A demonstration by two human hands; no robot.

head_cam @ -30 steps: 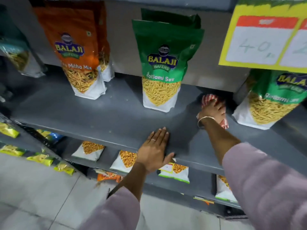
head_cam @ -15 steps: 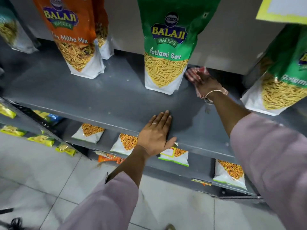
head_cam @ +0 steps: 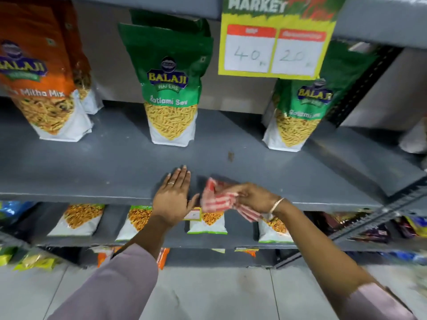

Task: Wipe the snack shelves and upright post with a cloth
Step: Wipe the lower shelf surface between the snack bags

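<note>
A grey metal snack shelf (head_cam: 115,167) runs across the view at chest height. My left hand (head_cam: 173,197) lies flat and open on its front edge. Just to the right, my right hand (head_cam: 251,197) grips a red-and-white checked cloth (head_cam: 217,199) at the shelf's front lip, the cloth bunched and hanging partly past the edge. A dark perforated upright post (head_cam: 360,88) stands at the right, behind the right-hand green bag.
An orange Mitha Mix bag (head_cam: 44,88) and two green Ratlami Sev bags (head_cam: 172,88) (head_cam: 300,112) stand on the shelf. A yellow price sign (head_cam: 275,47) hangs above. A small brown speck (head_cam: 230,155) lies mid-shelf. Lower shelves (head_cam: 242,236) hold small packets; tiled floor below.
My right hand has pulled the cloth from the shelf's back, beside the middle green bag, forward to the front edge. My left hand stays planted. The view has tilted up.
</note>
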